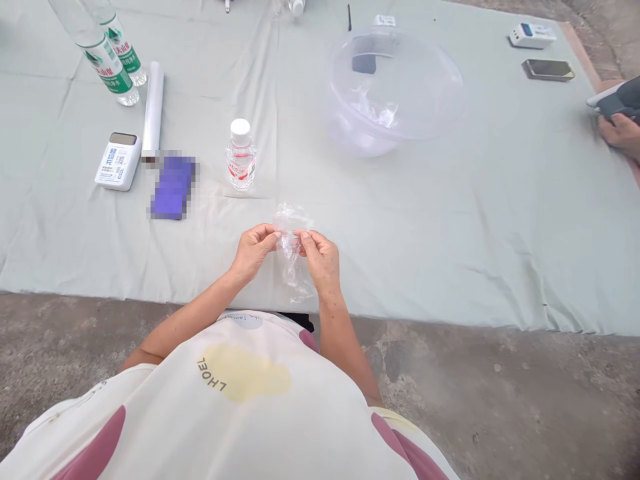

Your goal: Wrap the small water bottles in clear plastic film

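Between my hands is a crumpled piece of clear plastic film [290, 267], held over the cloth-covered table near its front edge. My left hand [254, 252] pinches it from the left, thumb against fingertips. From the right, my right hand [320, 259] grips the same film in a like pinch. The film bunches up above the fingers and hangs down between the hands. A small capped water bottle [241, 157] stands upright just beyond my left hand. Farther off to the right sits a translucent plastic basin [345, 130] with crumpled clear plastic [373, 110] inside.
At left are two large water bottles [107, 67], a white roll [153, 107], a white power bank [117, 161] and a blurred purple item [173, 188]. At far right lie a phone [549, 69] and a white device [533, 35]; another person's hand [620, 130] holds a dark object.
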Motion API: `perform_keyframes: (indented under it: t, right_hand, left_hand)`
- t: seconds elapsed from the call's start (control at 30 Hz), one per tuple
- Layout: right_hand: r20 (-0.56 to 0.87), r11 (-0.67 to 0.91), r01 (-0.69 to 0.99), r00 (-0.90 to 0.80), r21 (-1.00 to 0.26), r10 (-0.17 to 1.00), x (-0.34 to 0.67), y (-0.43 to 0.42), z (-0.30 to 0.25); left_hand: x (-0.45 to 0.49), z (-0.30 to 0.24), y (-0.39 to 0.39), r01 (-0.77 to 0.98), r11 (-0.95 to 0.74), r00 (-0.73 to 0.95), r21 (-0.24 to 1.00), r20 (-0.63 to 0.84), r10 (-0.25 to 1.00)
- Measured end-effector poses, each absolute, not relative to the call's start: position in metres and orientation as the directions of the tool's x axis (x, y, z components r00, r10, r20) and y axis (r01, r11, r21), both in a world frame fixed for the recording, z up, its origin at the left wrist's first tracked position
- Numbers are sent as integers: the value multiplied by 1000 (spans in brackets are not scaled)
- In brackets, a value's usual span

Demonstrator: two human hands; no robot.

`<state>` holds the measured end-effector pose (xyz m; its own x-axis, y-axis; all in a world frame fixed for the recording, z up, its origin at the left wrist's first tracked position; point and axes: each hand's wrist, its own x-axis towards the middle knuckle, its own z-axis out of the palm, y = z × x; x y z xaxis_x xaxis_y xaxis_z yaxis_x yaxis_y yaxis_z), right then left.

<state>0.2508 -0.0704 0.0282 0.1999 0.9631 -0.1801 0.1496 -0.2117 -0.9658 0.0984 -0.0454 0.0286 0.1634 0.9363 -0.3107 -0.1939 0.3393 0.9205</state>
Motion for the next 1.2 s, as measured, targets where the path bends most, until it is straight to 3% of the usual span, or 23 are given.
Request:
perform_keyframes:
  t: [0.13,0.3,0.47,0.53,0.63,0.8,0.9,1.0,1.2]
  right_hand:
    - [-200,-209,-1,285,-978,937,260,-64,26]
    - [-295,-241,-225,247,-944,923,262,-57,20]
    - [-392,-302,-340,237,-891,889,261,-52,11]
    - [-406,-310,-342,262,-887,875,264,-49,8]
    - [-397,-314,-280,322,-907,860,272,-42,5]
    - [-316,-335,-36,438,-942,842,292,-32,1]
    - [-292,-385,136,441,-913,848,301,-27,-2]
    - [-245,-384,238,460,-892,854,309,-22,-2]
    - [-315,-430,181,449,-885,836,326,-12,6]
  left_hand:
    - [90,32,-41,-321,458,268,829,-385,883]
    - [90,21,-37,-469,632,453,617,-446,772]
    - [92,13,-36,-456,742,578,491,-471,666]
    - [91,14,-35,-407,747,561,526,-502,658]
    - [85,15,-31,-356,652,376,669,-536,756]
    - [65,9,-16,-152,417,86,896,-408,909]
    - [54,7,-9,-84,369,58,926,-365,929]
    - [49,10,-7,-131,356,52,925,-352,935]
    - [57,15,-9,-233,294,12,927,-300,954]
